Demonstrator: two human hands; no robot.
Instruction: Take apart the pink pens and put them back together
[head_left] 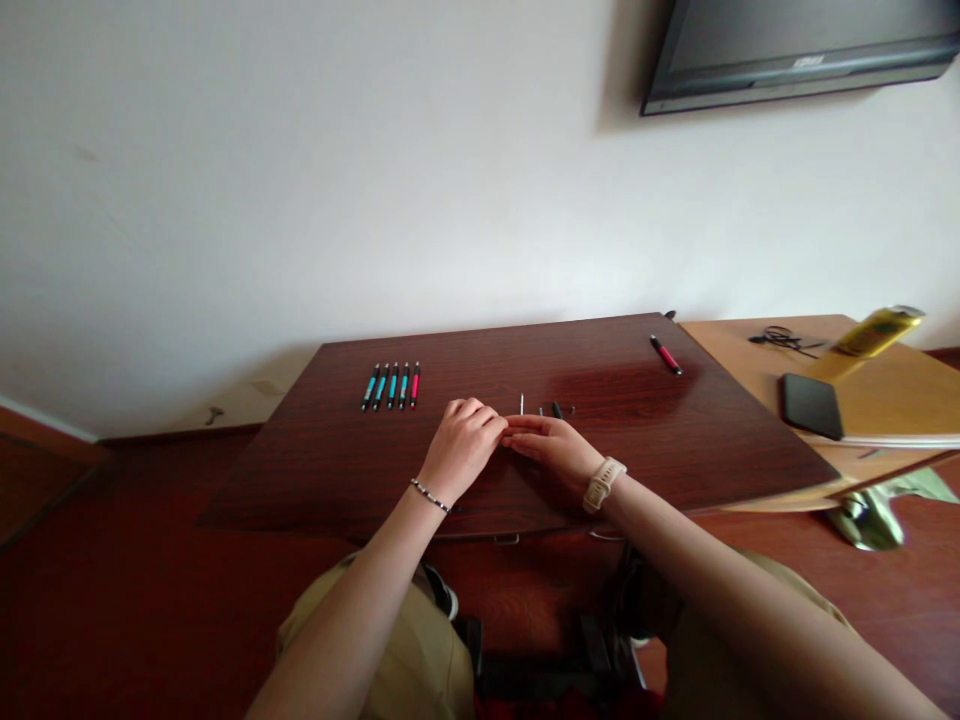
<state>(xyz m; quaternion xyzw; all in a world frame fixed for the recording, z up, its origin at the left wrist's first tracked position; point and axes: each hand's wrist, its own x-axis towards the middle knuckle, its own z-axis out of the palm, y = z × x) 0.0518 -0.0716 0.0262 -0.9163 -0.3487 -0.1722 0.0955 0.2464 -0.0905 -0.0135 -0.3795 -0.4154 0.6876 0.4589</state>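
My left hand and my right hand meet fingertip to fingertip near the middle of a dark red-brown table. Both pinch something small between them; I cannot make out what it is. Just beyond the fingers lie small pen parts: a thin light rod, a dark cap and a short piece. At the back left lies a row of several pens, most with blue barrels and one with a red barrel. A single red pen lies at the back right.
A lighter wooden desk adjoins on the right, carrying a black phone, a yellow can and a tangle of black cord. A wall-mounted screen hangs upper right. A white wall rises behind the table.
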